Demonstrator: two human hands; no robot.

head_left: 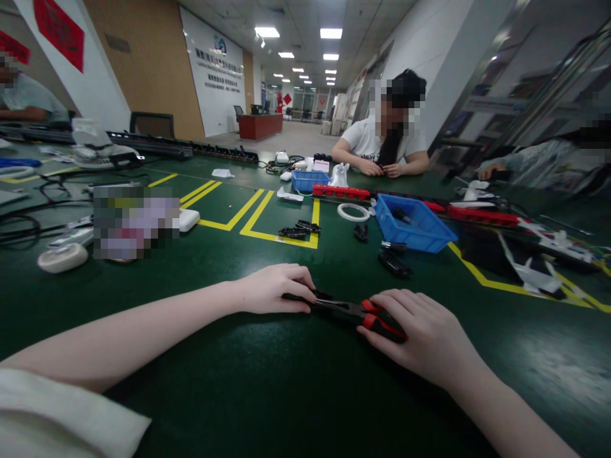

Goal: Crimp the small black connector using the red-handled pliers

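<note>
My right hand (pixel 413 321) is closed round the red and black handles of a pair of long-nose pliers (pixel 351 310). The jaws point left and reach a small black part (pixel 322 295) held just above or on the green table. That part sits between the thumb and fingers of my left hand (pixel 279 289), which hide much of it. Whether the jaws grip it or only touch it I cannot tell. Beyond my hands lie several similar black parts (pixel 395 263), some of them by the yellow tape.
A blue tray (pixel 415 222) with black parts in it stands at the right, beside a white tape roll (pixel 353 212). A smaller blue basket (pixel 310 180) is farther back. White mouse (pixel 63 257) and cables lie left. A co-worker (pixel 389 133) sits across the table.
</note>
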